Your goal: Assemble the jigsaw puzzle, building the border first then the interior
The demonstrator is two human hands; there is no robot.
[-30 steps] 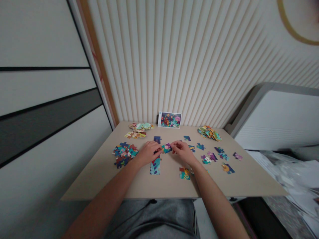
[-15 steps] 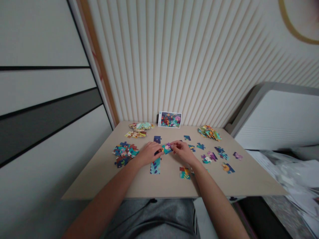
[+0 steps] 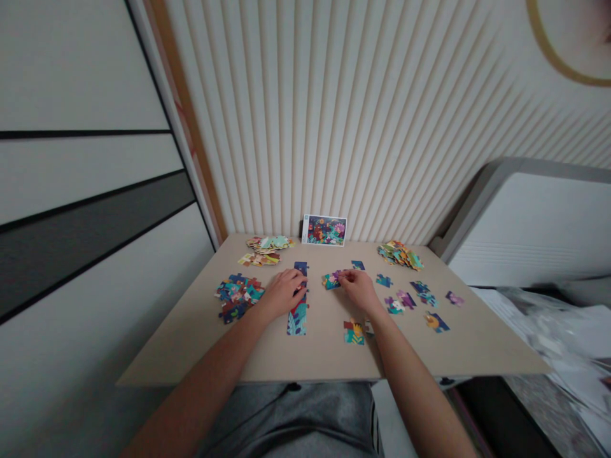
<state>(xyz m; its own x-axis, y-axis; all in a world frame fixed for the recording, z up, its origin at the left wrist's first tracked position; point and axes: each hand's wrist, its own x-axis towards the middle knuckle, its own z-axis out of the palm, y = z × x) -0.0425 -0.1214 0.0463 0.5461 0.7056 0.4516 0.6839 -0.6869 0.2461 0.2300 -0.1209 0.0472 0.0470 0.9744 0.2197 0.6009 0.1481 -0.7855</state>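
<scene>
Shifting rightward, our right hand (image 3: 359,291) pinches a teal-and-purple cardboard puzzle section (image 3: 330,280). Our left hand (image 3: 283,294), grip unclear, covers the navy-red-teal cardboard strip (image 3: 297,320), mid-frame; we judge them unjoined.

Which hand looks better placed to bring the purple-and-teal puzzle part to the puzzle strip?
Probably the right: the right hand appears to grip the purple-and-teal puzzle part, while the left hand lies over the puzzle strip, apart from that part.

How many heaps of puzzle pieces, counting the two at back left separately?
4: pale heap and brown-yellow heap at back left, dark heap beside the left hand, multicoloured heap at back right. None looks hidden.
</scene>
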